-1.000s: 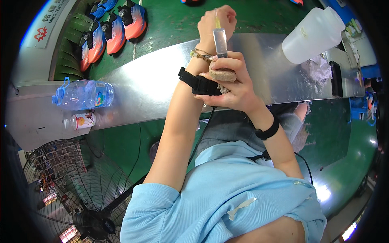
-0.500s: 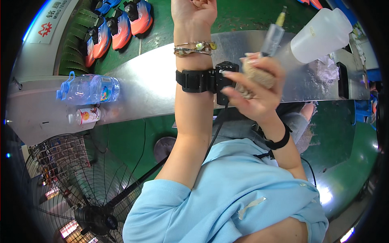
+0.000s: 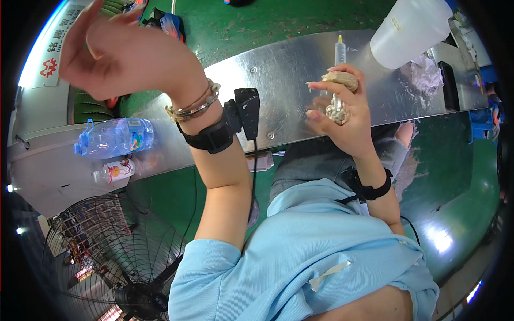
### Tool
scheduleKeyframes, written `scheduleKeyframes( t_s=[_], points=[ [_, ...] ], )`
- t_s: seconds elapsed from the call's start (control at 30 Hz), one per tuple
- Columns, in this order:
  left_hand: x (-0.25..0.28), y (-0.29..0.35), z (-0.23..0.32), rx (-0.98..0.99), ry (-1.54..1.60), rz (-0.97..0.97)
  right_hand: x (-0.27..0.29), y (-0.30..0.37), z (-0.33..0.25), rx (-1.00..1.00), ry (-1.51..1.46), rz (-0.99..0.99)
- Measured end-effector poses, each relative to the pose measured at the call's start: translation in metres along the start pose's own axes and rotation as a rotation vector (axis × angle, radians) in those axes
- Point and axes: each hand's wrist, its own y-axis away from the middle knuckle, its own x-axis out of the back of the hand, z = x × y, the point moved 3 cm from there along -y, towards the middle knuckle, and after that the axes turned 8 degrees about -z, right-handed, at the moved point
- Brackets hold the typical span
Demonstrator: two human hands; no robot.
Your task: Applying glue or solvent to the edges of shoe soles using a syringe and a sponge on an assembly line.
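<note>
My right hand (image 3: 350, 109) is closed around a clear syringe (image 3: 340, 53) with a yellow tip, pointing away from me above the metal bench. A beige, crumpled lump (image 3: 341, 80), perhaps cloth or sponge, is tucked in the same fingers, and pale crumpled material shows lower in the palm. At the far left, my left hand (image 3: 123, 59) is raised past the bench with fingers apart and nothing visible in them. Near its fingers is a blue and orange sneaker (image 3: 170, 25), partly hidden by the hand.
On the metal bench (image 3: 289, 59) stand a white plastic jug (image 3: 409, 32), crumpled white plastic (image 3: 425, 72) and a black upright object (image 3: 448, 85) at right. A large clear bottle (image 3: 115, 136) and a smaller bottle (image 3: 118, 171) lie left. A caged fan (image 3: 118, 257) stands lower left.
My left hand has swung left from top centre toward the sneakers. My right hand has tilted the syringe more upright. The view has shifted, so fewer sneakers show.
</note>
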Motion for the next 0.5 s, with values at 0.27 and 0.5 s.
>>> scheduleKeyframes(
  t_s=[0.27, 0.5],
  points=[
    [-0.024, 0.053, -0.063, 0.012, -0.583, -0.971, 0.026, 0.013, -0.006, 0.092, 0.114, 0.019],
    [0.003, 0.125, -0.234, 0.965, -0.765, -1.247, 0.074, 0.07, 0.026, 0.079, 0.086, 0.208]
  ],
)
